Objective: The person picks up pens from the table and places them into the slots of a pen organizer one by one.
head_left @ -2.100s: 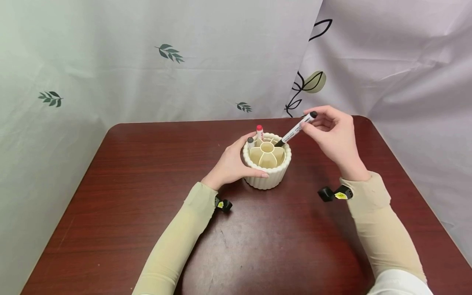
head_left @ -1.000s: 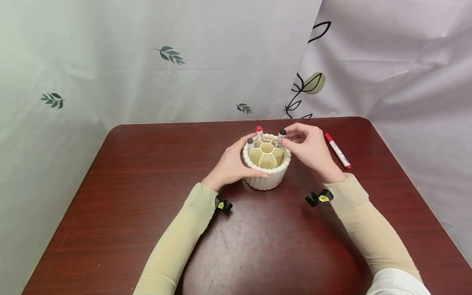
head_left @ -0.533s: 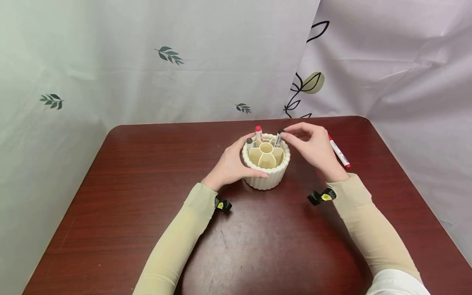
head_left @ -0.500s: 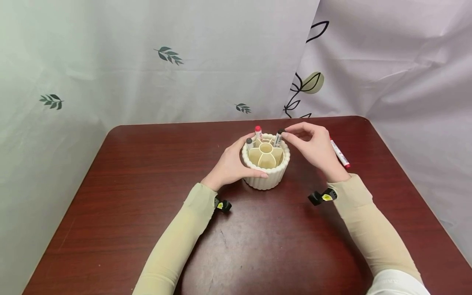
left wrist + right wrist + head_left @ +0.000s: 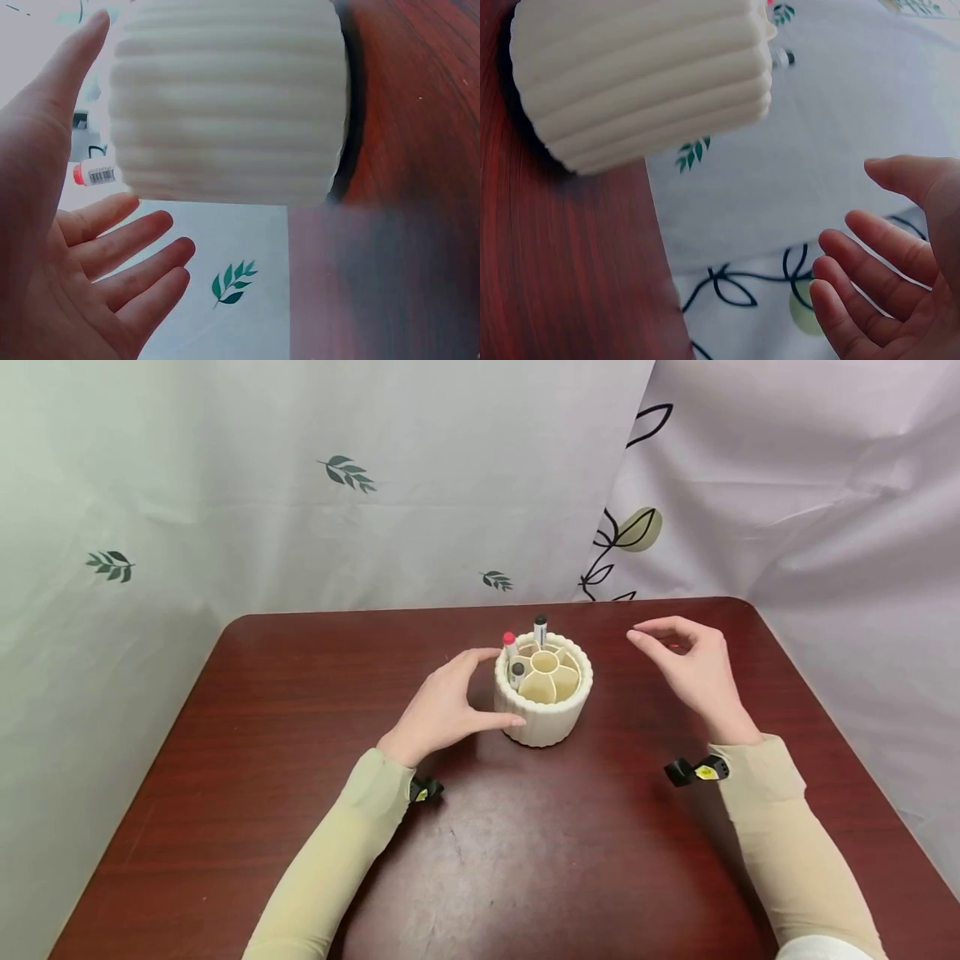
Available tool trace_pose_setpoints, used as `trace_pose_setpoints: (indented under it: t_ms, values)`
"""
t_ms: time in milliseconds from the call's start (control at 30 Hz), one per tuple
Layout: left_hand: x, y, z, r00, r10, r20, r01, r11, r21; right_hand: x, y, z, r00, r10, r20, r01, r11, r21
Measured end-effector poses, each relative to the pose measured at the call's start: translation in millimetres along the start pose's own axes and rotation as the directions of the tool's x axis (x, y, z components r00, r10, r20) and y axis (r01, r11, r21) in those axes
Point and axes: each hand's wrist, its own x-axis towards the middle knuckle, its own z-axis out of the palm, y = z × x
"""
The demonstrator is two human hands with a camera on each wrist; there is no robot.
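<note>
A cream, ribbed pen holder point(image 5: 543, 727) with petal-shaped compartments stands upright on the table. It holds a red-capped marker point(image 5: 510, 644) at its back left, a dark-capped marker point(image 5: 517, 675) at its left and a black-capped marker point(image 5: 541, 632) at the back. My left hand point(image 5: 442, 706) is around the holder's left side with thumb and fingers spread; the left wrist view shows the fingers straight and loose, and contact is unclear. To the right of the holder, my right hand point(image 5: 693, 668) hovers with loosely bent fingers and nothing in them.
The dark red wooden table point(image 5: 247, 760) ends at a pale curtain point(image 5: 420, 527) printed with leaves. A speck of red point(image 5: 675, 646) shows between my right fingers; most of whatever lies there is hidden. A small camera is strapped to each wrist.
My right hand let go of the black-capped marker in the holder and moved right. The holder has turned counterclockwise, carrying its markers round. My left hand has loosened and shifted slightly left.
</note>
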Motion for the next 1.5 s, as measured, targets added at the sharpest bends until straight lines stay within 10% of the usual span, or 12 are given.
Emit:
trace_pose_setpoints:
  t_ms: [800,1500]
  values:
    - [25.4,-11.1,19.4,1.0,0.0,0.028,0.007,0.968,-0.25,-8,42,-56.1,0.977,0.181,-0.109,-0.188,0.98,-0.058]
    - [27.8,-9.8,25.7,1.0,-0.012,-0.002,0.011,0.959,-0.283,0,96,-56.2,0.968,0.248,0.039,-0.221,0.913,-0.343]
